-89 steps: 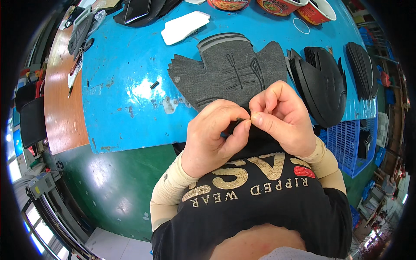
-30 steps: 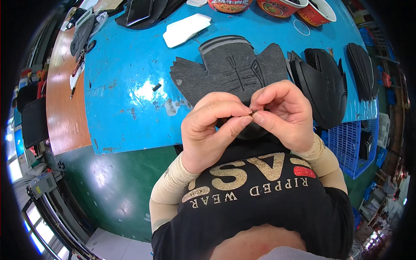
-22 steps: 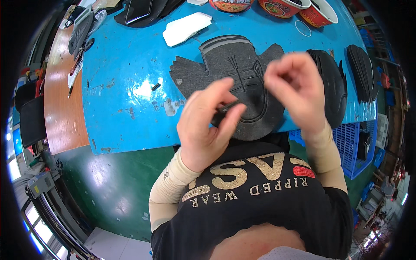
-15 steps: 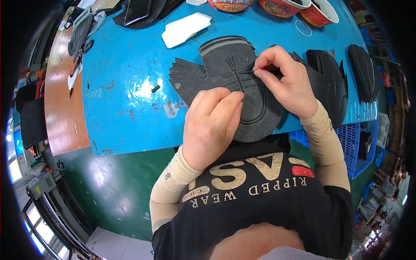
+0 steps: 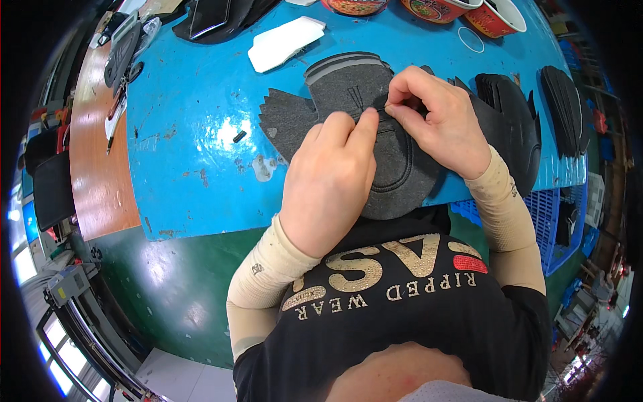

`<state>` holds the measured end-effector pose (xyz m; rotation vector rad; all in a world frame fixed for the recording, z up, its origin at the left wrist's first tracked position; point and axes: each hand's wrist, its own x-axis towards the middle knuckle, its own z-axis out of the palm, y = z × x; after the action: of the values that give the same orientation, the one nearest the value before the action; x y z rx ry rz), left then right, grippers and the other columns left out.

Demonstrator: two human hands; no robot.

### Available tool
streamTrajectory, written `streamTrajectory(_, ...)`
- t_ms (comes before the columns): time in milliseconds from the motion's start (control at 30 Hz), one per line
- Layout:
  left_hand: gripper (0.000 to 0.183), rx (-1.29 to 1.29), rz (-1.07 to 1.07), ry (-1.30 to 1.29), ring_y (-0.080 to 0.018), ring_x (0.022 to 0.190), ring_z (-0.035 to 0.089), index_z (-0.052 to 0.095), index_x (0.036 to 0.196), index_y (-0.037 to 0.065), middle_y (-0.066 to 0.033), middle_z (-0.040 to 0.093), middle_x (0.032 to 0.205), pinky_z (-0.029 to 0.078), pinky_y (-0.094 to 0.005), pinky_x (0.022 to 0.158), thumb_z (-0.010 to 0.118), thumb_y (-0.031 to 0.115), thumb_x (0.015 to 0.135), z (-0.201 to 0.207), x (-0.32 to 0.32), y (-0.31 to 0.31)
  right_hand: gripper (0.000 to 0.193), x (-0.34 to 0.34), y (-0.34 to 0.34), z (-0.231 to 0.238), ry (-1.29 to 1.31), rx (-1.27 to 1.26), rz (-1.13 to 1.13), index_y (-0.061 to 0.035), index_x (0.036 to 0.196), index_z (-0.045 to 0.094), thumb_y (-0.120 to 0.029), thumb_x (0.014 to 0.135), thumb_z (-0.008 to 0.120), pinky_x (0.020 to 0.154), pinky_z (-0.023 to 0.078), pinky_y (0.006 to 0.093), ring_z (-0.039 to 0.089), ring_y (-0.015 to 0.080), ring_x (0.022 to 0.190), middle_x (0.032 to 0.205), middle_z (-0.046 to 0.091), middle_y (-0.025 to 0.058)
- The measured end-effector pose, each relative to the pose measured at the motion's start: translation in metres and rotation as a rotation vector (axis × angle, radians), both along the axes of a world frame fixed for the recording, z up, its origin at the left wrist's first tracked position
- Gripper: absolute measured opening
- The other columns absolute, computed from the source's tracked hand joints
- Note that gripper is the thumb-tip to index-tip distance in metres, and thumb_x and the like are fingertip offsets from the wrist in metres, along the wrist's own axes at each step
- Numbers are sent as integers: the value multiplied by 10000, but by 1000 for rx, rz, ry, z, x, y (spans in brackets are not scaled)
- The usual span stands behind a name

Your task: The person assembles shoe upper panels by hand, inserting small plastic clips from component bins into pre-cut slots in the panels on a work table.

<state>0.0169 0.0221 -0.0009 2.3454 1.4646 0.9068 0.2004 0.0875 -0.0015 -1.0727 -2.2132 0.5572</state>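
A stack of dark grey fabric pieces (image 5: 418, 184), which look like shoe uppers, lies at the table's near edge with its layers fanned out on the left. Black cord (image 5: 407, 167) curves over the top piece and crosses its middle in short rows. My left hand (image 5: 328, 177) is closed over the left of the piece, thumb and fingertips bunched at the crossed rows; what they pinch is hidden. From the right, my right hand (image 5: 439, 120) pinches the cord between thumb and forefinger, close to the left fingertips.
More black cut pieces (image 5: 502, 127) are stacked to the right, beside another dark bundle (image 5: 561, 110). White sheets (image 5: 284, 45) and red paper bowls (image 5: 499, 19) sit at the back. Scissors (image 5: 127, 77) lie at the left. A blue crate (image 5: 546, 221) stands below the table's right edge.
My left hand has moved up and slightly right, its fingertips now close to the right hand's. The right hand has shifted slightly left along the piece.
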Motion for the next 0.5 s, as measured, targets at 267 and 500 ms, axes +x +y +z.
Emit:
streamTrajectory(267,318,-37,17,101,-278,745,576,651,1097,-31,-116,524,821,494,-366,659,610,12,785,3,3,4,184,3,-10,-4,8,199,12,-72,902,693,21,746,662,714,510,354,603,264,768,899,632,69)
streamTrajectory(500,310,-63,42,60,-293,755,597,662,1111,-18,-135,559,855,493,-362,688,616,-10,804,3,2,2,247,7,-14,-13,-98,289,-20,-41,946,716,68,740,635,757,515,309,621,239,887,956,638,72)
